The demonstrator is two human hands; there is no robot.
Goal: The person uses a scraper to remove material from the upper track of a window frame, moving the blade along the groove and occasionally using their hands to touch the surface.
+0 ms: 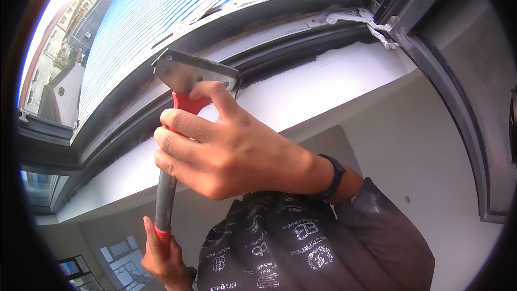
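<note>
A long-handled scraper with a wide metal head and a red and dark grey handle stands nearly upright in front of the window. My right hand is closed around the handle just below the head, one finger reaching up against the metal plate. Lower down, my left hand grips the red end of the handle, its thumb lying up along the side. The head is over the dark window frame, by the white sill; whether its blade edge touches the frame cannot be made out.
A metal hinge arm spans the frame at the upper right, beside an opened dark sash. Outside lies a blue-and-white ribbed roof. Below the sill is a pale wall; a far window shows at lower left.
</note>
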